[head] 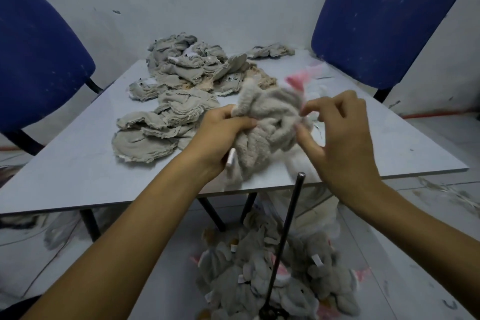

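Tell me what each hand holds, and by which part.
Both hold one grey plush piece: the left hand grips its lower left side, the right hand pinches its upper right edge.

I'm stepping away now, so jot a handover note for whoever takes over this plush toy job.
Left hand grips the lower part of the grey plush skin; right hand pinches its upper edge, over the near edge of the table.
Done, it seems: fluffy pieces heaped on the floor beside the metal rod.
Left: the skin in hand, then likely the flat pile on the table.
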Tool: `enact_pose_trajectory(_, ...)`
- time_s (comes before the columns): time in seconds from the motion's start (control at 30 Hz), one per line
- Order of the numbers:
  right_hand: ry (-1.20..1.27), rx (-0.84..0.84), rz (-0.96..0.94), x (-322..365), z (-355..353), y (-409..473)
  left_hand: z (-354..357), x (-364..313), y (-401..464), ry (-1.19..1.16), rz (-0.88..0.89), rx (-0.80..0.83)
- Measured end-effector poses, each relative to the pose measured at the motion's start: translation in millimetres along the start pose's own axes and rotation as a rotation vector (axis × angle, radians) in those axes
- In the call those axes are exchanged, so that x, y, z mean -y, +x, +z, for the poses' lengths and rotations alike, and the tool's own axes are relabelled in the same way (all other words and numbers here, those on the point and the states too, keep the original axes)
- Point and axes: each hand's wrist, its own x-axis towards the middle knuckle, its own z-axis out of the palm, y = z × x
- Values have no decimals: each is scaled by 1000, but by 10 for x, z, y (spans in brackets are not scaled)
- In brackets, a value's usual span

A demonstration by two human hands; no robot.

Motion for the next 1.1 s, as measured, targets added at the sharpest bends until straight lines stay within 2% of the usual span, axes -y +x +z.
enact_pose_trajectory(0.07, 179, 135, 136, 23, 12, 16, 62, -1, -20, -148, -43, -10)
enact_pose_trajectory(0.13, 480, 317, 408, 67, 12, 55, 135, 21, -44, -251, -66, 64)
enact_pose_trajectory(0.2, 669, 397, 599, 76, 21, 63, 190, 33, -80, -316, -94, 122)
enact_pose_trajectory(0.3, 748, 457, 630, 49, 12, 68, 195, 66, -113, -349, -153, 165)
enact_pose_trajectory(0.4, 858, 459, 647, 29, -22, 80, 117, 36, -142, -384, -249, 289)
enact_pose_trajectory(0.5, 789, 362, 653, 18, -46, 49, 70, -23, -136, -194, -165, 229)
enact_pose_trajectory(0.57, 651, 261, 555, 13, -70, 28, 48, -43, -118, 116, -10, 94)
enact_pose_trajectory(0.6, 565, 226, 465, 24, -95, 19, 53, -68, -126, 221, 27, 86)
enact_pose_trajectory(0.7, 427, 178, 214, 82, -164, -32, 131, -67, -230, 270, 56, 234)
enact_pose_trajectory(0.83, 393, 82, 5, 57, -252, -188, 254, -29, -385, 340, 427, 59)
enact_pose_trajectory(0.97, 359, 21, -163, 9, -339, -440, 235, 32, -535, 524, 843, 128)
enact_pose_trajectory(1.1, 270, 14, -327, 62, -356, -626, 205, 117, -713, 678, 1096, 140)
